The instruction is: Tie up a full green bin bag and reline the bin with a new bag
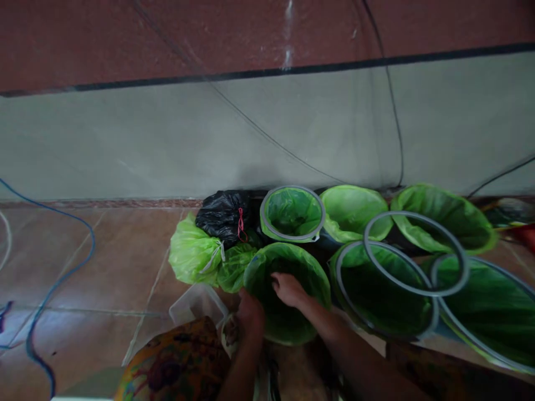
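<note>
Nearest us, our left hand (249, 312) grips the lined bin's (288, 289) near rim, fingers closed on the liner; our right hand (288, 288) reaches inside, fingers loosely spread. Left lie two tied green bags (192, 250) and a black bag (223, 216). Rightward stand more green-lined bins (292, 214), some under a loose grey ring (416, 253)
</note>
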Motion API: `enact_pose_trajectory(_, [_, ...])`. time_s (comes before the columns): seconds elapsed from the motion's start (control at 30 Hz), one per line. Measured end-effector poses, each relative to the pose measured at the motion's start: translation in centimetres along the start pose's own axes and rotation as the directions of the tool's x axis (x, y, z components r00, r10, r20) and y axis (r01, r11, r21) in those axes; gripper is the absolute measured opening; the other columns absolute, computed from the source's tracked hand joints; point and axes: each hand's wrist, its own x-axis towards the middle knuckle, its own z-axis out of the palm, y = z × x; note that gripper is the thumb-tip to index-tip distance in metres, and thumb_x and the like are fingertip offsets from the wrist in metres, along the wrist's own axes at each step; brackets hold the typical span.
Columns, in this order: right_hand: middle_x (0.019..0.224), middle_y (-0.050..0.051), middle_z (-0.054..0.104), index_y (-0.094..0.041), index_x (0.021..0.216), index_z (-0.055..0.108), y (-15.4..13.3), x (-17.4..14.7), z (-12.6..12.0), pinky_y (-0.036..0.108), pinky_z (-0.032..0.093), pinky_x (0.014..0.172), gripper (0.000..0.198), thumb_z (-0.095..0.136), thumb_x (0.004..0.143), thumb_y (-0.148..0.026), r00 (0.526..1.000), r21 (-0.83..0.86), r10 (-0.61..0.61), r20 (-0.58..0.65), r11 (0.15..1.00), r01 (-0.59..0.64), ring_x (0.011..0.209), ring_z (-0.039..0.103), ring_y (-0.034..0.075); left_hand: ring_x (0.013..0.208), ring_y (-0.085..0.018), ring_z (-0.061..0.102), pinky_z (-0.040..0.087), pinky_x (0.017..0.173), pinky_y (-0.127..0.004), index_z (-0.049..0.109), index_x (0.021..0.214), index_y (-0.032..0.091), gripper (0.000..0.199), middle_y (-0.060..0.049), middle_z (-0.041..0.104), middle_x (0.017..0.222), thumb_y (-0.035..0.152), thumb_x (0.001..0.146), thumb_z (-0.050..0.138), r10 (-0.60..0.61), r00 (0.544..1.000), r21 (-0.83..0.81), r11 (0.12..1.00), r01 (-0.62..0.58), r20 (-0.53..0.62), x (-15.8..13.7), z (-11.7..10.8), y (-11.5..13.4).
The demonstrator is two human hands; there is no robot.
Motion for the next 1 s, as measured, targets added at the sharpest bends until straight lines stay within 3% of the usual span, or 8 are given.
enact_pose_trajectory(0.07, [0.110, 0.009, 0.066, -0.018, 0.117, 0.061, 1.8, -1.6, -3.4, 0.028, 0.045, 0.090, 0.033, 0.041, 0.092, -0.027, 0.970, -0.021, 0.093, -0.225, 0.995, -0.100, 0.100, 0.062, 0.017, 0.080, -0.022, 0.069, 0.046, 0.063, -0.027, 0.046, 0.123, 0.011, 0.034, -0.013, 0.071, 0.087, 0.021, 0.091, 0.038, 0.016, 1.000, -0.008, 1.000, -0.016, -0.025, 0.1, -0.4, 0.6])
enact_pose_trajectory(0.17, [0.118, 0.015, 0.062, -0.012, 0.120, 0.058, 5.9, -4.5, -8.7, 0.033, 0.042, 0.094, 0.039, 0.039, 0.091, -0.029, 0.730, -0.062, 0.283, -0.622, 0.911, -0.407, 0.110, 0.057, 0.024, 0.090, -0.025, 0.068, 0.049, 0.074, -0.032, 0.039, 0.132, 0.007, 0.048, -0.018, 0.070, 0.100, 0.031, 0.091, 0.041, 0.030, 0.999, -0.063, 0.998, -0.032, -0.042, -0.2, -1.2, 1.5])
enact_pose_trajectory(0.23, [0.118, 0.020, 0.061, -0.008, 0.124, 0.054, 9.0, -6.0, -11.3, 0.039, 0.044, 0.090, 0.043, 0.045, 0.087, -0.029, 0.634, -0.080, 0.397, -0.663, 0.805, -0.588, 0.109, 0.057, 0.031, 0.095, -0.027, 0.067, 0.049, 0.080, -0.036, 0.033, 0.137, 0.005, 0.059, -0.020, 0.067, 0.109, 0.039, 0.090, 0.042, 0.025, 0.999, -0.113, 0.993, -0.029, -0.034, -0.7, -1.6, 1.7])
enact_pose_trajectory(0.3, [0.118, 0.024, 0.059, -0.006, 0.123, 0.054, 11.7, -6.7, -12.7, 0.042, 0.047, 0.084, 0.043, 0.047, 0.085, -0.026, 0.615, -0.089, 0.514, -0.598, 0.720, -0.689, 0.107, 0.058, 0.034, 0.101, -0.028, 0.065, 0.049, 0.084, -0.037, 0.030, 0.139, 0.005, 0.062, -0.021, 0.064, 0.116, 0.042, 0.090, 0.040, 0.016, 0.999, -0.146, 0.989, -0.022, -0.045, -1.2, -2.1, 1.7])
enact_pose_trajectory(0.47, [0.104, 0.024, 0.065, -0.005, 0.104, 0.064, 14.4, -7.5, -14.4, 0.037, 0.049, 0.076, 0.036, 0.033, 0.087, -0.008, 0.731, -0.201, 0.588, -0.345, 0.715, -0.670, 0.101, 0.064, 0.030, 0.111, -0.027, 0.061, 0.050, 0.086, -0.034, 0.044, 0.130, 0.006, 0.052, -0.021, 0.061, 0.123, 0.040, 0.092, 0.037, -0.067, 0.997, -0.196, 0.979, 0.058, -0.043, -1.3, -2.9, 0.4])
enact_pose_trajectory(0.67, [0.090, 0.018, 0.069, -0.010, 0.103, 0.064, 7.7, -11.8, -15.5, 0.035, 0.048, 0.068, 0.036, 0.031, 0.091, -0.011, 0.814, -0.375, 0.310, -0.492, 0.768, -0.519, 0.088, 0.068, 0.029, 0.102, -0.020, 0.065, 0.051, 0.084, -0.029, 0.060, 0.111, 0.019, 0.031, -0.008, 0.069, 0.112, 0.028, 0.092, 0.038, -0.001, 1.000, -0.291, 0.957, 0.004, 0.010, -1.3, -3.2, -0.9])
enact_pose_trajectory(0.8, [0.085, 0.011, 0.070, -0.018, 0.103, 0.064, 0.7, -15.1, -10.3, 0.029, 0.047, 0.063, 0.031, 0.036, 0.089, -0.013, 0.952, -0.498, 0.038, -0.305, 0.845, -0.194, 0.077, 0.068, 0.023, 0.103, -0.018, 0.065, 0.050, 0.085, -0.026, 0.064, 0.105, 0.018, 0.025, -0.007, 0.070, 0.108, 0.022, 0.089, 0.045, 0.020, 1.000, -0.307, 0.952, -0.017, 0.005, -2.0, -3.3, -1.2])
enact_pose_trajectory(1.0, [0.097, 0.011, 0.070, -0.018, 0.102, 0.065, -3.3, -15.6, -1.4, 0.030, 0.048, 0.071, 0.032, 0.042, 0.083, -0.006, 0.994, -0.542, -0.099, -0.037, 0.838, 0.064, 0.087, 0.066, 0.022, 0.088, -0.016, 0.068, 0.053, 0.075, -0.024, 0.068, 0.091, 0.016, 0.040, -0.006, 0.073, 0.091, 0.021, 0.094, 0.028, 0.057, 0.996, -0.283, 0.956, -0.075, -0.071, -2.5, -3.5, -1.7])
